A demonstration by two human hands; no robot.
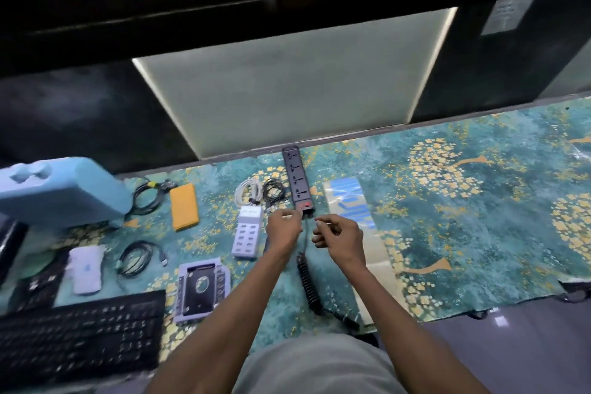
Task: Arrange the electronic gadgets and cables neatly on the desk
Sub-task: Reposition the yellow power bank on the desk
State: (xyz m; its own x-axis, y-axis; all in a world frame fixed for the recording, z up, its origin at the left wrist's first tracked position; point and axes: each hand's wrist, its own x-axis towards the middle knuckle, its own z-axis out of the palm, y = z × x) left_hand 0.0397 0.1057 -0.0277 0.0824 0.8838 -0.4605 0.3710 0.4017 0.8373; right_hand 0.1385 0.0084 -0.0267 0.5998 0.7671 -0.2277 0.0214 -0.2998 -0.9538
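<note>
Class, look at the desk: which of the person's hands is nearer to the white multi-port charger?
Left. The left hand hovers just right of the white multi-port charger, almost beside it. The right hand is farther right, beyond the black power strip's cord.

A black power strip [297,181] lies lengthwise at the surface's far edge, its coiled cord [308,281] trailing toward the near edge.

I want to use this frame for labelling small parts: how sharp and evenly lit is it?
Head view: wide-angle bend curves the desk edge; the black keyboard and pale blue case at the left smear with motion blur; the black power strip mid-frame is sharper, its red switches glowing; the pale wall panel is bright at its edges, and the top is near black.
</note>
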